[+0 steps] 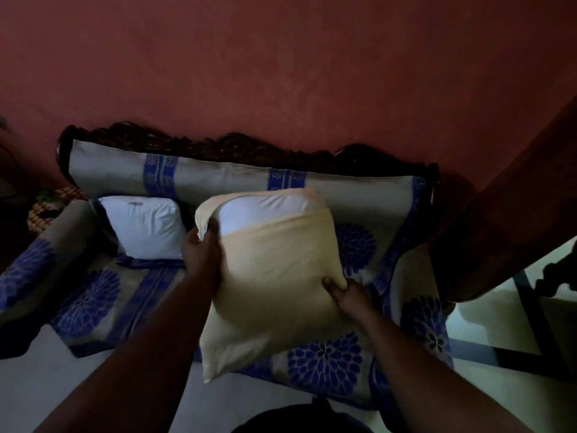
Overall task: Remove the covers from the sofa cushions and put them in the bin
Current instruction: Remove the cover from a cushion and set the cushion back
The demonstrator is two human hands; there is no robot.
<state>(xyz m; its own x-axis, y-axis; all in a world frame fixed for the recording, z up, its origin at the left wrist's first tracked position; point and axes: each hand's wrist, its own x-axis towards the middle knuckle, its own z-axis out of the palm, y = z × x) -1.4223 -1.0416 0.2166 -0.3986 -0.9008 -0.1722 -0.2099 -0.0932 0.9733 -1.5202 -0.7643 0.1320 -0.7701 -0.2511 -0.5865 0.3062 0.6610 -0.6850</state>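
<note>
Room: dim, with a red wall (281, 57) behind everything.
Sofa (327, 364): carved dark wood back against the wall, draped in grey cloth with blue flower prints and blue bands; it fills the middle of the view.
Cushion (249, 210): white, held up over the middle of the sofa seat, its top showing out of the open mouth of the cover.
Cover (274, 292): pale yellow, wrapped round most of that cushion, its lower corner hanging past the seat's front edge.
Bare cushion (143, 226): white, uncovered, leaning at the seat's back-left corner beside the armrest.
Left hand (201, 248): fingers curled, pinching the cover's open edge at its upper left corner.
Right hand (343, 295): clamped on the cover at its right side, thumb pressed into the cloth, other fingers hidden behind it.
Dark shape (299, 417): at the bottom edge, too dim to tell.
</note>
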